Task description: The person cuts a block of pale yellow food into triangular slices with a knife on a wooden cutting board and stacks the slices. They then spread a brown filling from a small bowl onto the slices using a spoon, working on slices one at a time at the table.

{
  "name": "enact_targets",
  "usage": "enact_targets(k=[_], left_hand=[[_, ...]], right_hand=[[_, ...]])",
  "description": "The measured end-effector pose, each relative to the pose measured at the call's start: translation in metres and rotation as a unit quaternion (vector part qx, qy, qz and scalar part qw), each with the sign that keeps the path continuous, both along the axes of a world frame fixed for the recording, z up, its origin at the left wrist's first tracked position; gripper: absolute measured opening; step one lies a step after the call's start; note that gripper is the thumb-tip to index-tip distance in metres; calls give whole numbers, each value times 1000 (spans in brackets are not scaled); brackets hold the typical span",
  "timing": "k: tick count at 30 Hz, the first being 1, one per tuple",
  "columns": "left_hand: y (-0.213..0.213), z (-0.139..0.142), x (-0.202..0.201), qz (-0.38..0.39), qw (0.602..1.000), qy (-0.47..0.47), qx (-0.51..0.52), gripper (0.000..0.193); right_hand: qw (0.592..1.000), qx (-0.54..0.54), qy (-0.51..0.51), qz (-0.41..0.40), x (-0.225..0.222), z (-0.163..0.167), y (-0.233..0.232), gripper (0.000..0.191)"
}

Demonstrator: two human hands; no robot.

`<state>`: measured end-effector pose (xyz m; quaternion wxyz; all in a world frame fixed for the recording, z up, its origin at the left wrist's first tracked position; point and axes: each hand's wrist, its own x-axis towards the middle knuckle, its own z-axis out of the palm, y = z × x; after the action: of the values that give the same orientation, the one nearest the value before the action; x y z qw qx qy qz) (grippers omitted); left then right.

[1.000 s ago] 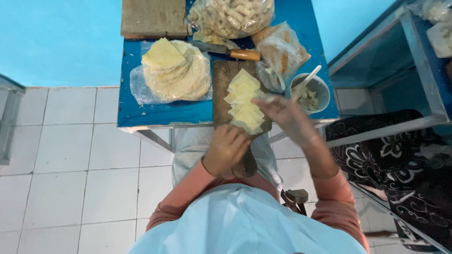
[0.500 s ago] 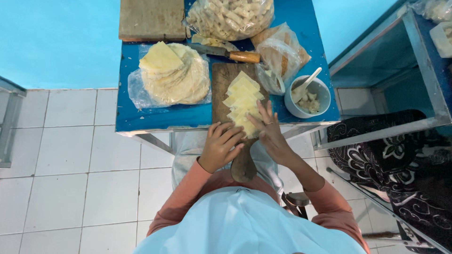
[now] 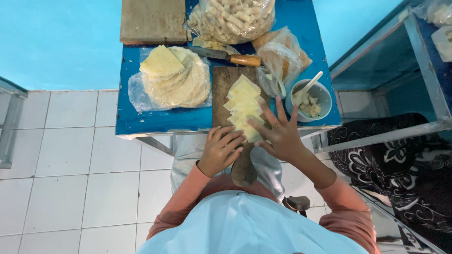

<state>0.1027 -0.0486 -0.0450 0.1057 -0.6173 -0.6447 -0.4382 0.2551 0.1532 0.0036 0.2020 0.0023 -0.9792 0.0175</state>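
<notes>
A dark wooden cutting board [image 3: 225, 87] with a rounded handle lies on the blue table [image 3: 155, 121], its handle end hanging over the near edge toward the person. On the board sits a row of overlapping pale yellow dough squares [image 3: 244, 107]; their exact number cannot be told, since they overlap. The left hand [image 3: 220, 151] rests at the near end of the board, fingers loosely curled, touching the board's edge just beside the lowest square and grasping nothing. The right hand [image 3: 281, 135] is spread flat with fingers splayed, its fingertips [image 3: 254, 123] resting on the nearest squares; it holds nothing.

Left of the board, one round stack of thin dough sheets [image 3: 175, 76] lies on clear plastic. Behind the board, one knife [image 3: 226, 57] with a wooden handle lies crosswise. Beyond the knife sits one clear bag of small pale rolled pieces [image 3: 233, 19], and left of that one second wooden board [image 3: 152, 21], bare. Right of the cutting board stand one crumpled plastic bag [image 3: 282, 59] and one small bowl [image 3: 310, 99] with a white spoon [image 3: 308, 87] in it. A metal shelf frame [image 3: 419, 66] stands further right, off the table.
</notes>
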Motion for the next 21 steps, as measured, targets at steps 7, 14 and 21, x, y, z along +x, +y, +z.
enact_targets(k=[7,14,21], left_hand=[[-1,-1,0,1,1000,4,0,30],[-2,-1,1,-2,1000,-3,-4,29],[-3,3,1,0,1000,7,-2,30]], right_hand=[[998,61,-27,-9,-4,-6,2,56],[997,71,-30,-3,-14,-7,18,58],[994,93,-54,-21,-24,-7,27,64]])
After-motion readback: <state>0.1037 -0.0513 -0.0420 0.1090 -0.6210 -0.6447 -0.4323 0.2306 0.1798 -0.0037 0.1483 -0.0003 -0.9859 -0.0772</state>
